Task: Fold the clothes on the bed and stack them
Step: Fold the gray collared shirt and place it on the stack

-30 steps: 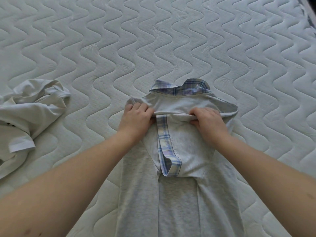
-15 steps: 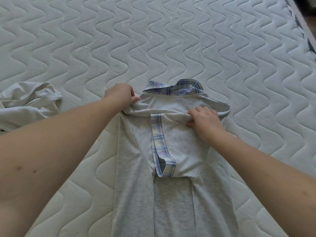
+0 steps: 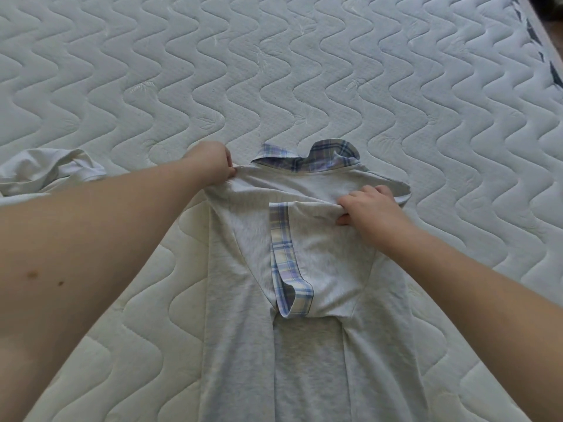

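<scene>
The grey shirt (image 3: 307, 269) lies flat along the middle of the mattress (image 3: 304, 71), its plaid collar (image 3: 307, 158) at the far end and its body running toward the near edge of view. Both sides are already folded in over the middle, and a plaid-trimmed cuff (image 3: 294, 300) rests on top, near the centre. It looks like soft, light jersey: limp, likely to sag and lose its folds if lifted by one point, so it is best held at two spread points along a folded edge, as at the shoulders. The left hand (image 3: 213, 162) pinches the far-left shoulder corner, fingers curled round the cloth. The right hand (image 3: 370, 208) grips a bunched fold on the right, just near of the collar, thumb tucked under. A crumpled white garment (image 3: 51, 170) waits at the left edge, well apart from the shirt. No container is in view, and no finished stack shows on the mattress.
</scene>
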